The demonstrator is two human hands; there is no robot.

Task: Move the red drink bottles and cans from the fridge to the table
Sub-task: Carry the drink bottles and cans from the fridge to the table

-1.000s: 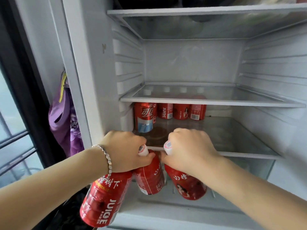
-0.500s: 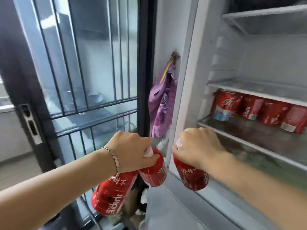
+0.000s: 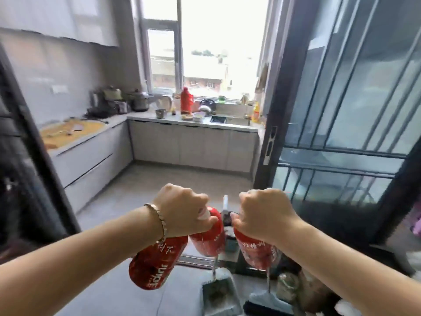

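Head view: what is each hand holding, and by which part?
Left hand: JUICE bottle and second red bottle, by their necks. Right hand: third red bottle, by its neck.

"JUICE" printed in white, seen upside down, on the red bottle [image 3: 157, 263] held under the left hand [image 3: 182, 208], white Chinese characters nearer that hand, too blurred to be read

Turned from fridge to kitchen.
Three bottles [image 3: 157, 265] now hang above floor [image 3: 145, 185] by dustpan [image 3: 218, 293]; counter [image 3: 193, 123], window [image 3: 223, 42] ahead.
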